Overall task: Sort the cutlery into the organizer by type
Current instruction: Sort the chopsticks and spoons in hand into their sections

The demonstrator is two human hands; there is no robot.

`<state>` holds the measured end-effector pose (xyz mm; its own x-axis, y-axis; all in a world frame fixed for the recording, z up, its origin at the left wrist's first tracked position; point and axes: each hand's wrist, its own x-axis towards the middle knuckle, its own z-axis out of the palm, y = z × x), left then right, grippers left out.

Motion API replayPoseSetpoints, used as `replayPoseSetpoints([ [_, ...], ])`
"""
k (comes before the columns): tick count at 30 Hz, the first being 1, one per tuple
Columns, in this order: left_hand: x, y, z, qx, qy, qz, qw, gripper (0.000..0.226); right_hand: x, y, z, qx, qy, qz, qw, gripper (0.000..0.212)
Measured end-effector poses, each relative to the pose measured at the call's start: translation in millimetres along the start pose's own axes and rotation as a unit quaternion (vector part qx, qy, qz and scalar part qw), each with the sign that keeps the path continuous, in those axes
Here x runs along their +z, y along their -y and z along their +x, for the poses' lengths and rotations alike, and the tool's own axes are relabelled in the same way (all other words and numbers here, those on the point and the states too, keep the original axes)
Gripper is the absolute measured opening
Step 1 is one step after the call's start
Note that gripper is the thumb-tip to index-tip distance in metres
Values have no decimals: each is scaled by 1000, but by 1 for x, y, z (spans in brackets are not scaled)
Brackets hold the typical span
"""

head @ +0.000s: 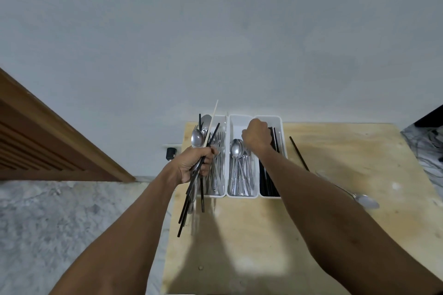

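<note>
**Cutlery sort: items on view**

Organizer (242, 196): white, three long bins side by side, at centre frame on the far edge of a pale wooden table (311, 223), against a grey wall (215, 31).

Left bin: forks (219, 141), tines toward the wall, partly hidden behind the left hand.

Middle bin: spoons (236, 151), bowls toward the wall, handles toward the near end.

Right bin: black chopsticks (267, 182) lying lengthwise.

Left hand (194, 165): left of centre, over the table's left edge and just in front of the left bin. Closed in a fist round a mixed bundle (191, 194): several black chopsticks, one pale chopstick (212, 122) sticking up highest, and at least one spoon with its bowl up.

Right hand (256, 137): over the far end of the middle and right bins, knuckles up, fingers curled downward. Whether it grips anything cannot be told; the fingertips are hidden.

Loose on the table, right of the organizer: one black chopstick (298, 153), just beside the right bin and partly under the right forearm; one spoon (366, 201) nearer the right edge, bowl toward the viewer.

Lower left of the frame: grey marbled floor (60, 223). Left edge: brown wooden frame (48, 132).
</note>
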<state>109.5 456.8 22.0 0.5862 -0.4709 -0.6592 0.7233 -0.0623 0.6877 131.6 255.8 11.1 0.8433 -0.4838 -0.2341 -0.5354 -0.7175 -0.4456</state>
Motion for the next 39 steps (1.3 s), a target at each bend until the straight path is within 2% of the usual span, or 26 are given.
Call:
replayPoseSetpoints([
  [3, 1, 3, -1, -6, -1, 2, 1000, 24, 14, 1, -8, 3, 18, 15, 1000, 19],
  [6, 0, 5, -2, -10, 2, 4, 1000, 23, 12, 11, -7, 49, 51, 165, 984, 32],
  [7, 0, 5, -2, -11, 5, 4, 1000, 23, 9, 15, -6, 62, 80, 240, 965, 29],
  [9, 1, 5, -1, -15, 20, -2, 1000, 21, -1, 23, -8, 98, 179, 378, 903, 15],
  [11, 5, 2, -1, -23, 39, -3, 999, 21, -9, 27, -11, 100, 272, 421, 860, 23],
  [14, 14, -3, -2, -26, 50, -7, 998, 20, -15, 30, -10, 76, 313, 456, 829, 28],
  [18, 20, -8, 1, -13, 40, -3, 999, 18, -21, 30, -12, 71, 318, 484, 812, 9],
  [20, 21, -7, 3, -15, 36, -4, 999, 17, -24, 31, -10, 71, 300, 486, 818, 3],
  [23, 22, -5, 4, -21, 38, 15, 999, 17, -32, 33, -3, 100, 216, 528, 815, 11],
  [24, 22, -5, 4, -23, 41, 30, 998, 17, -37, 33, 0, 120, 179, 565, 797, 10],
  [27, 19, -1, 4, -21, 24, 79, 996, 15, -53, 28, 8, 167, 83, 682, 707, 3],
  [28, 18, 1, 5, -19, 11, 89, 996, 13, -57, 24, 12, 173, 54, 703, 687, 6],
  [30, 13, 3, 6, -11, -15, 93, 996, 11, -62, 17, 18, 185, 4, 714, 675, 13],
  [33, 9, 8, 11, 12, -47, 80, 996, 11, -52, 4, 24, 219, -33, 662, 715, 20],
  [34, 9, 8, 11, 21, -60, 81, 995, 10, -43, 0, 23, 222, -29, 625, 748, 21],
  [37, 16, 7, 14, 43, -101, 107, 988, 5, -6, -16, 12, 160, 42, 430, 888, 25],
  [39, 21, 6, 16, 50, -110, 105, 987, 5, 12, -20, -2, 132, 86, 286, 945, 24],
])
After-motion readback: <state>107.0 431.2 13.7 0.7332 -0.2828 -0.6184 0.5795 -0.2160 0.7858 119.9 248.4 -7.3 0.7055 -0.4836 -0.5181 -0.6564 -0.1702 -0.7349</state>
